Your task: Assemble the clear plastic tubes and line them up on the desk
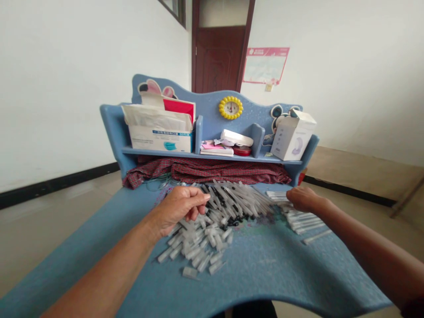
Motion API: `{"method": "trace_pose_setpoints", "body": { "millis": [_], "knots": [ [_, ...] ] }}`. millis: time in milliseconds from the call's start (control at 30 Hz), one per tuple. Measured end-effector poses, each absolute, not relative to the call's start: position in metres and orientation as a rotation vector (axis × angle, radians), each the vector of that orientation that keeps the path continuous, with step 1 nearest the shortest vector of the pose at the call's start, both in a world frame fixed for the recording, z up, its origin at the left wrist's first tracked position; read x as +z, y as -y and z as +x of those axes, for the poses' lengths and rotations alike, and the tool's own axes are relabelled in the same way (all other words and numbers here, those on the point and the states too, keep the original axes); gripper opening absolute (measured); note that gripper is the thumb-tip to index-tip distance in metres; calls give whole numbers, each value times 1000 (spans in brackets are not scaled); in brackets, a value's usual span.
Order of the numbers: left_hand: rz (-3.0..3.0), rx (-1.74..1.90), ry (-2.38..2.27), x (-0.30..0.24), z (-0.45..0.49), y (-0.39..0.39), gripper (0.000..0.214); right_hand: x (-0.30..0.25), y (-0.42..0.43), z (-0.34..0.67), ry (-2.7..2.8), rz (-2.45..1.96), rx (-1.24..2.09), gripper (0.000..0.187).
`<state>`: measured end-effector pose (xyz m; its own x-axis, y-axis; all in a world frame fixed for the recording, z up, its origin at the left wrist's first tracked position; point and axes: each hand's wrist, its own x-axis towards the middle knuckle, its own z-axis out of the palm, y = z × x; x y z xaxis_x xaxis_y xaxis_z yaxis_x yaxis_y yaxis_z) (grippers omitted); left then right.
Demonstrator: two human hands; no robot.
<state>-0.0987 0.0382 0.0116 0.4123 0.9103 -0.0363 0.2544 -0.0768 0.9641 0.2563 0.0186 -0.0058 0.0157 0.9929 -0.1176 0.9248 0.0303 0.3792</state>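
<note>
Head view hides what the curled left hand [180, 210] grips among tubes [228, 205].

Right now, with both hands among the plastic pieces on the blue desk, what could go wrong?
1. The left hand hangs over the heap of short clear caps; a forearm sweep might push some, like the stray cap, off the desk's front edge.
2. The right hand rests on the row of long tubes; a nudge may scatter it, and one loose tube lies apart toward the right edge.
</note>
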Motion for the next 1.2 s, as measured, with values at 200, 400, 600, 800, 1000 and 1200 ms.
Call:
{"method": "trace_pose_setpoints", "body": {
  "millis": [200, 400, 600, 800, 1000, 1200],
  "knots": [
    [1613, 759, -1030, 11, -100, -39, 35, -2, -19, 253, -1942, 1899, 308, 34],
    [1604, 785, -1009, 9, -102, -38, 30, 2, -10, 214, -2088, 1843, 270, 26],
    [1610, 791, -1031, 10, -101, -35, 30, 7, 19, 141, -2553, 1559, 78, 21],
    [1639, 763, -1031, 7, -104, -38, 28, 11, 26, 98, -2722, 1393, 6, 20],
    [1681, 789, -1057, 8, -108, -39, 28, 6, 16, 81, -2660, 1399, 110, 22],
    [1780, 819, -1120, 12, -117, -42, 28, 0, 12, 70, -2644, 1373, 125, 25]
  ]
}}
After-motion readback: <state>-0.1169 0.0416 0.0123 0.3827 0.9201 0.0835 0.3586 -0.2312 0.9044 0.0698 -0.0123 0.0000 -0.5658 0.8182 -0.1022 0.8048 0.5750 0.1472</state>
